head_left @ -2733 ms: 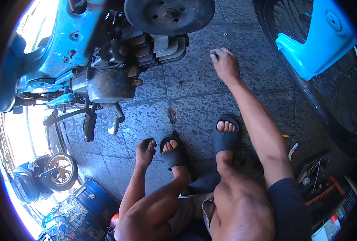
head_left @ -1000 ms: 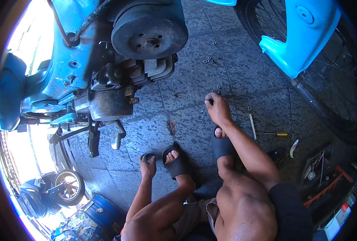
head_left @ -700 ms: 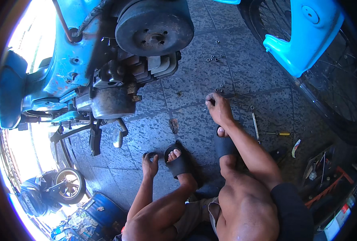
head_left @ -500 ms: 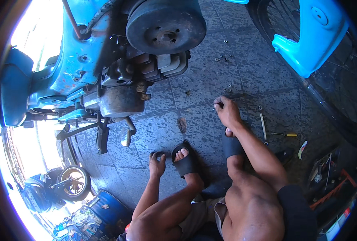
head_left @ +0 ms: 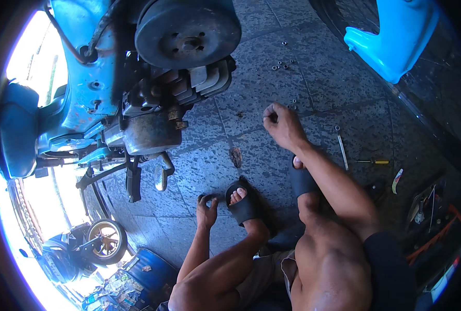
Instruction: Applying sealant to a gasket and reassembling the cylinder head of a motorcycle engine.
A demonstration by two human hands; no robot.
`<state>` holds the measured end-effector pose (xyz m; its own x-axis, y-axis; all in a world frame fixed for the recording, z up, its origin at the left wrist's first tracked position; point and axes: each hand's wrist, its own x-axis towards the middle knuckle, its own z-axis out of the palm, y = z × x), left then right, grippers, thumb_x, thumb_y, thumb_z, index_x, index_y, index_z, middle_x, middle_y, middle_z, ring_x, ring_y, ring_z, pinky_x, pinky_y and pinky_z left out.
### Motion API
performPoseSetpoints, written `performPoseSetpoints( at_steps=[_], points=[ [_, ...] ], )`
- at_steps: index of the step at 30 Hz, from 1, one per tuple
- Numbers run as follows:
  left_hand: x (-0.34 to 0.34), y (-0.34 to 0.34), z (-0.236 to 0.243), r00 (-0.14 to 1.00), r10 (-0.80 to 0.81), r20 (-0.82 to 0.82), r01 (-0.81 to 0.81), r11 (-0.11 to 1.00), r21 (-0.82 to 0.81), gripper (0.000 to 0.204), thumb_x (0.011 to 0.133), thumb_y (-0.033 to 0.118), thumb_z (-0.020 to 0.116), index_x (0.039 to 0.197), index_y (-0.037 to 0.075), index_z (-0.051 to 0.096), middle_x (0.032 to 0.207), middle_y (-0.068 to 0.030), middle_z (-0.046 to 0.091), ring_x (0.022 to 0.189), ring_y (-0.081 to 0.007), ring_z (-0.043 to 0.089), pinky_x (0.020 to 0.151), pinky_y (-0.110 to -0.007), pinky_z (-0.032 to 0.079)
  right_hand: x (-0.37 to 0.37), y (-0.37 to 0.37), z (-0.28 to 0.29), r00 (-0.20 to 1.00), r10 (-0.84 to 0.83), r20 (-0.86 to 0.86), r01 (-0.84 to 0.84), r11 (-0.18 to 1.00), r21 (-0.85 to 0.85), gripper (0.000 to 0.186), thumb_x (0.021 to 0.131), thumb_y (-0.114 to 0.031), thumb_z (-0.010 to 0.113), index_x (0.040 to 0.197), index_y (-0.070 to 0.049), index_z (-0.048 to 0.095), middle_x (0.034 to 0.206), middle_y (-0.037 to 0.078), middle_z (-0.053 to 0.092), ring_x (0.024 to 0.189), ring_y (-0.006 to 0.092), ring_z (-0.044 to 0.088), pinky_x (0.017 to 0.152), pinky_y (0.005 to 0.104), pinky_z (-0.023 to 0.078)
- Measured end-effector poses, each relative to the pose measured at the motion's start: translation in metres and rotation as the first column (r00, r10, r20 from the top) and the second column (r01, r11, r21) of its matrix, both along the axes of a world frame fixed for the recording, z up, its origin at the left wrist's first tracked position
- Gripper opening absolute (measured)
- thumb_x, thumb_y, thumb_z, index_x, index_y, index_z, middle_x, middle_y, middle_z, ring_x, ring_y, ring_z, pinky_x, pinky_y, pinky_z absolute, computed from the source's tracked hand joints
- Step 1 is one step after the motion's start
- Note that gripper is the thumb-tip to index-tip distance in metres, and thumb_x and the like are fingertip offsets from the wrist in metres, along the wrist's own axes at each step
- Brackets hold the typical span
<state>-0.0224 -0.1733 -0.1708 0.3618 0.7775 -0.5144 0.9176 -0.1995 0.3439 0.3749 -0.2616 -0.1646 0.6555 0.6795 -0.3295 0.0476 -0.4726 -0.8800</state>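
Observation:
My right hand (head_left: 282,124) is closed, fingertips pinched on something I cannot make out, above the tiled floor between the scooter engine and a wrench (head_left: 342,147). Several small nuts (head_left: 285,65) lie just beyond it. My left hand (head_left: 205,211) is low, left of my sandalled foot, fingers curled round a dark object too unclear to name. The raised blue scooter (head_left: 88,72) fills the upper left, with its finned engine cylinder (head_left: 204,83), round dark hub (head_left: 183,44) and metal casing (head_left: 150,136) showing.
A bicycle tyre (head_left: 432,132) and blue body panel (head_left: 391,57) stand at right. A yellow-handled screwdriver (head_left: 380,161) lies on the floor near dark tool trays (head_left: 432,217). At lower left are another motorbike's wheel (head_left: 106,241) and a blue drum (head_left: 150,272) with litter.
My right hand has come nearer my feet since the oldest frame, then shifted slightly forward in the last half second. My left hand stays low and curled. The view has shifted a little.

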Motion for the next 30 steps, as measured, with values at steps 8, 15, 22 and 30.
performPoseSetpoints(
  at_steps=[8, 15, 22, 30],
  points=[
    [-0.018, 0.006, 0.004, 0.997, -0.076, 0.034, 0.076, 0.997, 0.001, 0.042, 0.087, 0.030, 0.066, 0.111, -0.004, 0.065, 0.121, -0.0216, 0.059, 0.115, -0.0368, 0.056, 0.099, -0.039, 0.042, -0.004, 0.024, 0.030, 0.991, -0.076, -0.108, 0.118, 0.875, 0.470, 0.021, 0.094, -0.006, 0.054, 0.112, -0.003, 0.064, 0.082, 0.003, 0.064, 0.066, 0.0077, 0.056, 0.060, 0.0242, 0.048],
    [-0.009, 0.006, -0.001, 0.999, -0.009, 0.031, 0.013, 0.993, -0.119, 0.044, 0.087, 0.030, 0.066, 0.111, -0.006, 0.064, 0.119, -0.0212, 0.059, 0.114, -0.0369, 0.056, 0.099, -0.038, 0.042, 0.013, 0.070, 0.064, 0.841, 0.025, -0.541, 0.366, 0.711, 0.600, 0.024, 0.096, -0.010, 0.054, 0.115, 0.002, 0.062, 0.074, -0.001, 0.056, 0.059, 0.0051, 0.050, 0.053, 0.0211, 0.044],
    [-0.014, 0.004, -0.001, 0.997, -0.074, 0.031, 0.074, 0.997, -0.016, 0.043, 0.087, 0.030, 0.066, 0.111, -0.006, 0.065, 0.117, -0.0214, 0.059, 0.113, -0.0373, 0.056, 0.098, -0.038, 0.042, 0.019, 0.073, 0.073, 0.788, 0.097, -0.608, 0.379, 0.701, 0.604, 0.026, 0.095, -0.012, 0.055, 0.115, 0.004, 0.060, 0.076, 0.003, 0.056, 0.061, 0.0084, 0.054, 0.055, 0.0241, 0.047],
    [-0.014, 0.008, -0.004, 0.998, 0.037, 0.050, -0.032, 0.994, -0.105, 0.041, 0.089, 0.027, 0.065, 0.112, -0.006, 0.064, 0.118, -0.0211, 0.061, 0.112, -0.0352, 0.058, 0.098, -0.037, 0.043, 0.027, 0.074, 0.072, 0.749, 0.131, -0.649, 0.375, 0.723, 0.579, 0.024, 0.093, -0.011, 0.055, 0.112, 0.004, 0.059, 0.078, 0.003, 0.057, 0.063, 0.0099, 0.056, 0.056, 0.0248, 0.048]
  ],
)
